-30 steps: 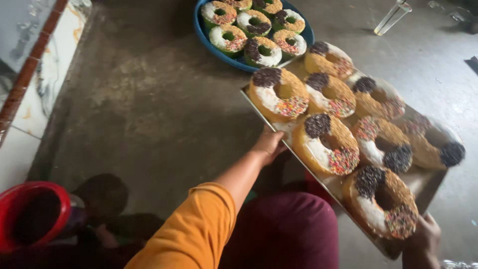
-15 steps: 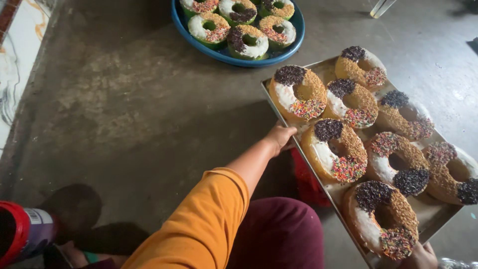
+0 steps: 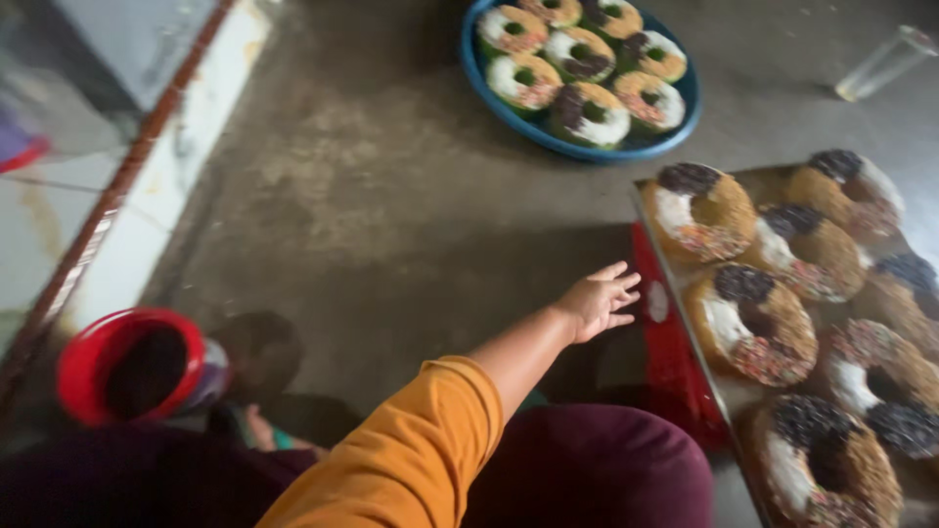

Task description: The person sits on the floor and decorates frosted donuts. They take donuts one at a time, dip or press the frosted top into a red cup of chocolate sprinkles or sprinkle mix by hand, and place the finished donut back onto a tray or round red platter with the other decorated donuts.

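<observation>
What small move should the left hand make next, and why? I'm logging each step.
Probably reach right to the metal tray of sprinkled ring doughnuts: the left hand hovers open, fingers spread, just short of its near edge, holding nothing.

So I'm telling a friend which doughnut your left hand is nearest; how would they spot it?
Find the metal tray of doughnuts at right. The left hand hovers open beside its left edge. Nearest is the doughnut in the second row, left column, dark sprinkles on top, white icing on its left.
</observation>
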